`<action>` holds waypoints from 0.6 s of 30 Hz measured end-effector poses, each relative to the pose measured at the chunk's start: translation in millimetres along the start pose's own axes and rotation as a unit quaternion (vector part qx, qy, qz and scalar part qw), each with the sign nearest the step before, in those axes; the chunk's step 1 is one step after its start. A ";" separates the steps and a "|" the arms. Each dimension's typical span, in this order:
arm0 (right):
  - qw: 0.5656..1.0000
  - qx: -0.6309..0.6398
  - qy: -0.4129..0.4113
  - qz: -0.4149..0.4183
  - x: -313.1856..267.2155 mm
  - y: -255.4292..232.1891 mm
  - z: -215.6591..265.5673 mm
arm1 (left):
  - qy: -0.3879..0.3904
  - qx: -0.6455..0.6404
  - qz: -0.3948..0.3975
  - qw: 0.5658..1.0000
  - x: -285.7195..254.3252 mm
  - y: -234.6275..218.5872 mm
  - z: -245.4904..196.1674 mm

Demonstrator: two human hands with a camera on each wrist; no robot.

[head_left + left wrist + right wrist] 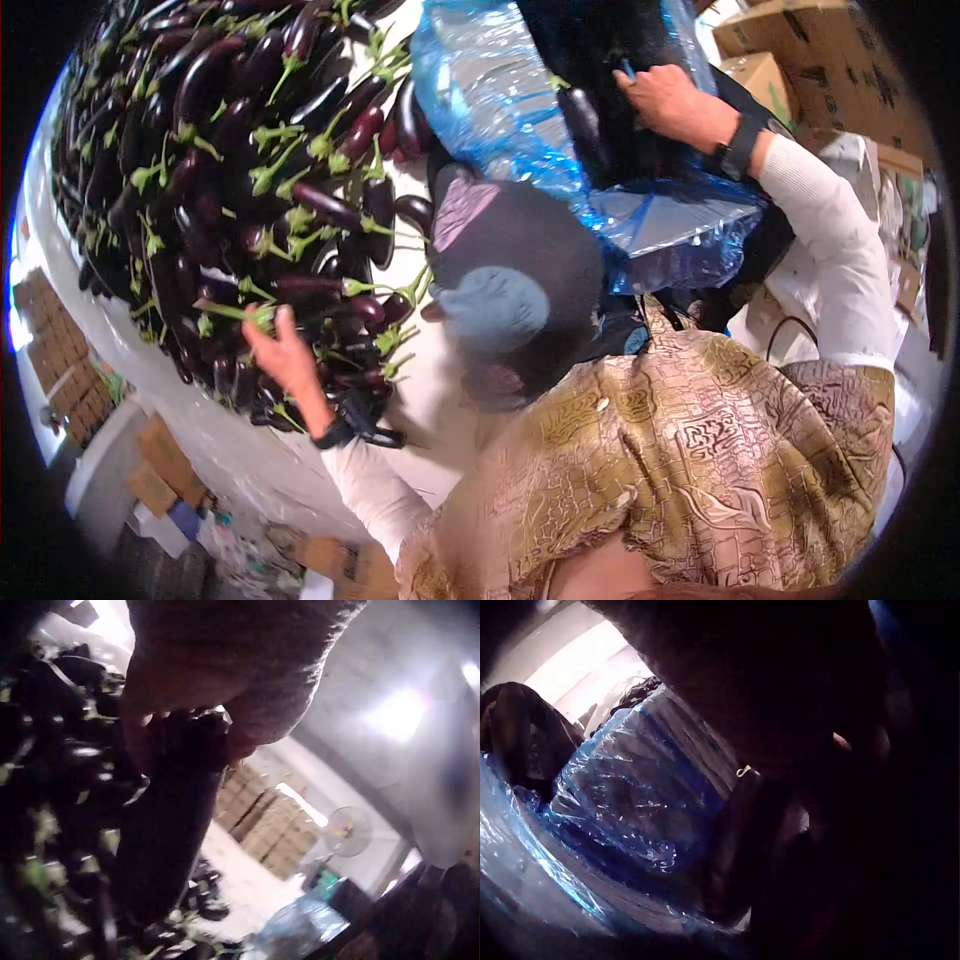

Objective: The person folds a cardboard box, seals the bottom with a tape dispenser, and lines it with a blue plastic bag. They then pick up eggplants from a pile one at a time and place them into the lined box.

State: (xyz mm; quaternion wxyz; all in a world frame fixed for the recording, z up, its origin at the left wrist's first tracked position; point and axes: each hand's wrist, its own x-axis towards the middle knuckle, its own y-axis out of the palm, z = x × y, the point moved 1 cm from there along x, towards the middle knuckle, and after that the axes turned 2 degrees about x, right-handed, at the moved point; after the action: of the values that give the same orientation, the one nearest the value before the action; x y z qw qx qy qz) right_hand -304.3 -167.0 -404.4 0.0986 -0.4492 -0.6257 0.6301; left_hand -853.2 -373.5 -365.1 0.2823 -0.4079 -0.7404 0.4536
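Observation:
My left hand [287,362] is at the near side of a big heap of eggplants [210,85], with a green stem beside its fingertips. Its fingers and thumb grip one dark eggplant [169,825] near the top end in the left wrist view; the eggplant hangs downward. My right hand [685,108] reaches into a dark container lined with blue plastic film [490,80]. Next to it lies an eggplant [582,120] inside the lining. Another view of the container, from the right wrist, shows an eggplant [735,847] close under the hand, whose fingers are lost in shadow; I cannot tell whether they hold anything.
The heap lies on a white surface [440,385]. A dark cap [520,270] blocks part of the middle of the head view. Cardboard boxes [800,45] are stacked at the upper right, with more boxes [165,465] at the lower left. Loose blue film [680,230] hangs over the container's near edge.

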 end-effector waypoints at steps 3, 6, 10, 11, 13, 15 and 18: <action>0.999 0.033 0.004 -0.006 -4.7 -3.2 0.8 | 0.068 -0.175 0.013 0.982 38.7 -50.5 -110.0; 0.998 0.055 0.002 -0.013 -8.3 -4.9 3.7 | 0.128 -0.352 0.136 0.917 69.7 -61.3 -199.5; 0.984 0.170 0.013 -0.045 -14.4 -3.2 0.3 | 0.302 -0.321 0.231 0.867 81.8 -21.4 -326.5; 0.981 0.192 0.023 -0.012 -13.0 -1.5 0.6 | 0.280 -0.317 0.298 0.856 72.9 -9.1 -354.0; 0.966 0.253 0.047 0.033 -14.2 -2.4 1.0 | 0.295 -0.261 0.457 0.798 66.0 27.9 -392.9; 0.960 0.273 0.054 0.029 -12.2 10.3 3.4 | 0.260 -0.164 0.555 0.773 59.6 89.1 -404.4; 0.947 0.317 0.054 0.005 -10.4 -14.1 10.8 | 0.250 -0.034 0.599 0.760 52.7 142.0 -408.7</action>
State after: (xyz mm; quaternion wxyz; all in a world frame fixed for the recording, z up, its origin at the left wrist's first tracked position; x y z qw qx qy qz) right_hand -311.9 -178.9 -389.4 0.2669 -0.4314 -0.3850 0.7710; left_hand -508.5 -111.5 -315.2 0.1142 -0.8768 -0.2632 0.3860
